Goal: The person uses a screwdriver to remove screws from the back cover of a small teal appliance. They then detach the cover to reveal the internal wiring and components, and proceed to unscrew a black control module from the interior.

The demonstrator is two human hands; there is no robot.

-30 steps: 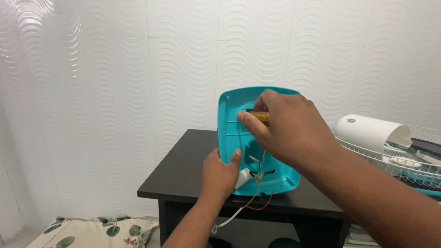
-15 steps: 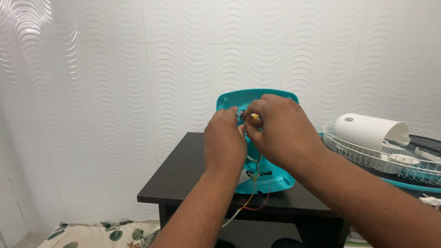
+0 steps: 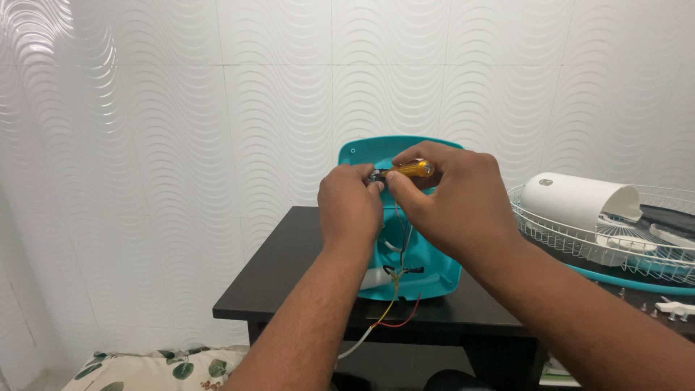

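My left hand is raised in front of the teal plastic base, its fingertips pinched narrow on a small dark metal part at the upper edge of that base; my right hand is just beside it, knuckles nearly touching, fingers curled shut around a screwdriver with a clear yellow handle that lies almost level, its working end meeting the dark part between my two hands; the teal base stands upright on a black table, leaning back toward the white wave-patterned wall tiles, with a small round hole near its top left corner; inside its hollow I see a white piece low down, and thin wires, yellow, red and white, hang out of its lower edge and over the front of the table; to my right on the same table lie a white wire fan guard with a teal rim, a white rounded motor cover resting on it, and some small white plastic bits near the edge; on the motor cover sits a tiny round mark, too small to make out; low at the left, below the table, lies a cream cushion with green leaf print.
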